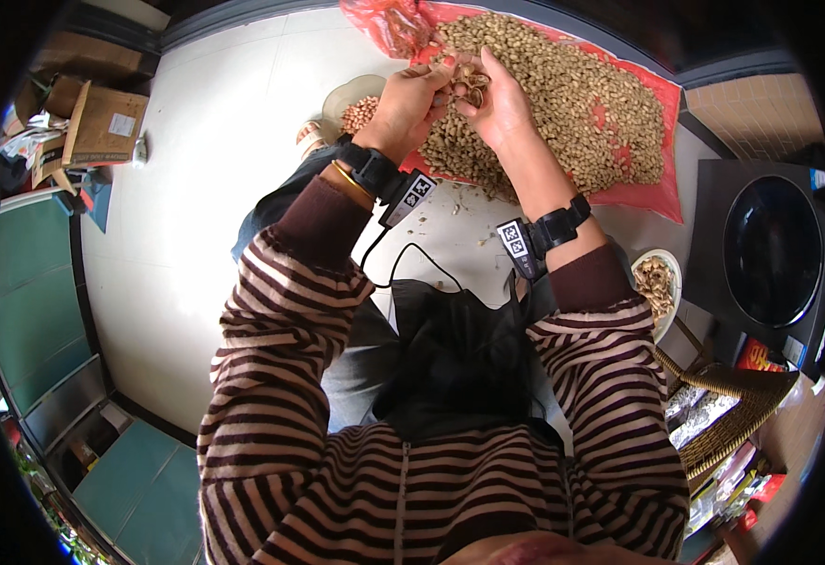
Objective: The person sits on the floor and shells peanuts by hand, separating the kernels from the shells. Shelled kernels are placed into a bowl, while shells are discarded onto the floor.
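Both of my hands meet over the near left part of a large pile of unshelled peanuts, which lies on a red plastic sheet. Cracked peanut shells rest in the palm and curled fingers of my right hand. My left hand has its thumb and fingers pinched together beside those shells; whether a peanut is between the fingertips is too small to tell. Partly behind my left hand, a round translucent dish holds shelled reddish peanuts.
A white bowl of empty shells stands right of my right forearm, near a wicker chair and a black appliance. A crumpled red plastic bag lies at the sheet's far left. Cardboard boxes stand at the left. Bits of debris dot the tiled floor.
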The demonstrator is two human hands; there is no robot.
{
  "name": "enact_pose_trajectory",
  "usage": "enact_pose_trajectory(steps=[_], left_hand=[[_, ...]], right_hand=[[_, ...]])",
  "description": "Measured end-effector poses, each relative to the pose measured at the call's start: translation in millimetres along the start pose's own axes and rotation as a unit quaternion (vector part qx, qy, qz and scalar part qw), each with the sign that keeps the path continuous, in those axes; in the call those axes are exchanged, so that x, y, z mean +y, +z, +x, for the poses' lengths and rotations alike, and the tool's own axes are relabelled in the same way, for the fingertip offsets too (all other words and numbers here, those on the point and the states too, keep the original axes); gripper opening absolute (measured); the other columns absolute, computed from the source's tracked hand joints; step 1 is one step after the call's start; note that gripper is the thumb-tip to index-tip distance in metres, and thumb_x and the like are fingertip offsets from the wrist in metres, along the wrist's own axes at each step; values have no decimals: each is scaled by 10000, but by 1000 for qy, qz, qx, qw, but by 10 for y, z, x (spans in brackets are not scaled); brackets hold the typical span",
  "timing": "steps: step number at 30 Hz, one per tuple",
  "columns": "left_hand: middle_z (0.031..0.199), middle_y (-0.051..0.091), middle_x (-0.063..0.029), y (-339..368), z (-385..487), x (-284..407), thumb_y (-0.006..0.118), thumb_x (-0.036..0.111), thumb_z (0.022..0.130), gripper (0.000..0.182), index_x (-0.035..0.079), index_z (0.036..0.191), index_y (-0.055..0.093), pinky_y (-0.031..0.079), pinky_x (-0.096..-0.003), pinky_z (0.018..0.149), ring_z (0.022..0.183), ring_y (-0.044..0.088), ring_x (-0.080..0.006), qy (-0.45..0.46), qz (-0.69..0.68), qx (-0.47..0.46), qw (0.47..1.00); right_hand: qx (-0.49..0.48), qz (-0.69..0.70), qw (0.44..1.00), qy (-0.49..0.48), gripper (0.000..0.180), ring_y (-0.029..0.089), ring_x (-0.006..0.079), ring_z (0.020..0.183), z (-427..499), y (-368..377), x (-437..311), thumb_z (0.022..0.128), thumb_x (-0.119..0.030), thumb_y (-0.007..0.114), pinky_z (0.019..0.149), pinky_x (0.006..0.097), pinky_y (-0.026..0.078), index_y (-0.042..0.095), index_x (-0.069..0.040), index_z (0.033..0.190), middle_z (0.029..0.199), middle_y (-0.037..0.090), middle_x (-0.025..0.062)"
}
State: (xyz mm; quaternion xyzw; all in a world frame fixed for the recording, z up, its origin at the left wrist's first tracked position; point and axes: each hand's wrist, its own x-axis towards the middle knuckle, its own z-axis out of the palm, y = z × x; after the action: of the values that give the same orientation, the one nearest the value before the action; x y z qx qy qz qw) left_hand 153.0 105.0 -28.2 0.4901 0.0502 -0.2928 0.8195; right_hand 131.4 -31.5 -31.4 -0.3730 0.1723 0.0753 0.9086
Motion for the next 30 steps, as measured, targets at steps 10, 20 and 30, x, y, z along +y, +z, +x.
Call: enact_pose_trajectory(steps=[10, 20, 30], left_hand=[[1068, 570, -196, 325, 94, -105, 258, 377, 999, 535, -86, 1119, 497, 444, -374, 946, 1029, 553, -286, -15, -284, -65, 957], [1182, 510, -158, 425, 79, -128, 333, 389, 982, 493, -35, 1207, 446, 375, -399, 1009, 1094, 499, -264, -29, -245, -146, 958], [801, 587, -40, 417, 0, -75, 481, 206, 959, 223, 22, 898, 590, 479, -264, 722, 726, 531, -120, -49, -82, -143, 985]], right_hand=[[-26, -159, 982, -96, 191, 457, 73, 568, -421, -179, -543, 887, -84, 538, 449, 174, 313, 604, 11, 1039, 753, 551, 19], [-32, -502, 832, -233, 149, 453, 29, 612, -394, -278, -363, 776, -89, 713, 551, 199, 387, 670, -61, 916, 631, 505, -58], [-22, -528, 785, -323, 192, 356, 41, 562, -482, -261, -619, 789, -45, 685, 492, 201, 322, 668, -73, 978, 636, 390, -72]])
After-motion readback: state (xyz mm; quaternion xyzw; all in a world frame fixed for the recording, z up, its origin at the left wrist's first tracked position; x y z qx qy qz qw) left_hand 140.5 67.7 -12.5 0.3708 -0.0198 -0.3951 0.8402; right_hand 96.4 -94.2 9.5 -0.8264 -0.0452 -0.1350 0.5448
